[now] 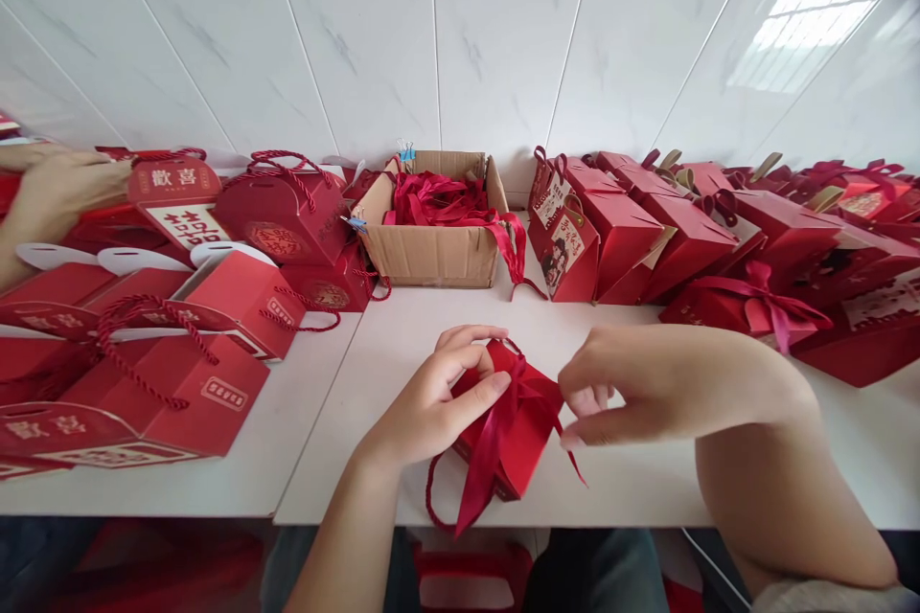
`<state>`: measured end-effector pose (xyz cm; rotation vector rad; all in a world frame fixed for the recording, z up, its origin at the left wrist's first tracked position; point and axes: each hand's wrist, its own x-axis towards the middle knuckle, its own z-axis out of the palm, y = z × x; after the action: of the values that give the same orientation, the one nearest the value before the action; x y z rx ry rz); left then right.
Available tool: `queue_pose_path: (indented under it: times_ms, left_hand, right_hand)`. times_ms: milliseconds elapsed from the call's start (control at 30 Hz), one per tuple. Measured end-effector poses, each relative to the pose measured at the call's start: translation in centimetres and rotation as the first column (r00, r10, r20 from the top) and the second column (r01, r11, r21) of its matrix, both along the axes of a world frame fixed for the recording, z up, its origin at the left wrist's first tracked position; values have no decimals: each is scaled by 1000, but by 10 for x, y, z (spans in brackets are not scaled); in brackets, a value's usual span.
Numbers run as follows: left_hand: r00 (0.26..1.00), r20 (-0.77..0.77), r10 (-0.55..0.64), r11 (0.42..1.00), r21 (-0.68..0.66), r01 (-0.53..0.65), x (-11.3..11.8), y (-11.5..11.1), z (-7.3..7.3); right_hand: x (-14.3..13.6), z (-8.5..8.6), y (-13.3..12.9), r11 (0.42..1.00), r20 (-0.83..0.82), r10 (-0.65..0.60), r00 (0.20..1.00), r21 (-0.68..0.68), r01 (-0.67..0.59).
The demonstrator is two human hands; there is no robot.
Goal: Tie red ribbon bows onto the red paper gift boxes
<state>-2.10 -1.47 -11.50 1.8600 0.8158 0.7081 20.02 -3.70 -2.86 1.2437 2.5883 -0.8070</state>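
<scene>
A small red gift box (528,460) lies on the white table in front of me, with a dark red satin ribbon (480,469) tied over its top. One wide ribbon tail hangs over the near side, and a twisted cord handle (431,493) loops out at the left. My left hand (449,393) grips the box from the left, its thumb pressing on the ribbon near the knot and its fingers along the far edge. At the box's right side, my right hand (610,388) has its fingers curled and closed around a thin ribbon tail (575,467).
A cardboard box (431,254) of loose red ribbons stands against the tiled wall. Red boxes with rope handles (172,383) crowd the left, and finished-looking red boxes (618,230) line the right. Another person's hand (64,192) reaches among boxes at far left. The table's front edge is near me.
</scene>
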Motion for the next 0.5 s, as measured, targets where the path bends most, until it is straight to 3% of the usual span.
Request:
queue_pose_path:
  times_ms: [100, 233, 400, 500]
  left_hand:
    - [1000, -3, -9, 1000, 5, 9, 0, 0, 0]
    - [1000, -6, -9, 1000, 3, 9, 0, 0, 1]
    - [1000, -9, -23, 1000, -5, 23, 0, 0, 0]
    - [1000, -9, -24, 1000, 1, 24, 1, 0, -1]
  right_hand:
    - [-7, -5, -1, 990, 114, -76, 991, 131, 60]
    - [-11, -12, -5, 993, 120, -17, 993, 117, 3]
    - [-11, -16, -15, 972, 137, 24, 990, 227, -55]
    - [-18, -19, -20, 977, 177, 62, 982, 190, -96]
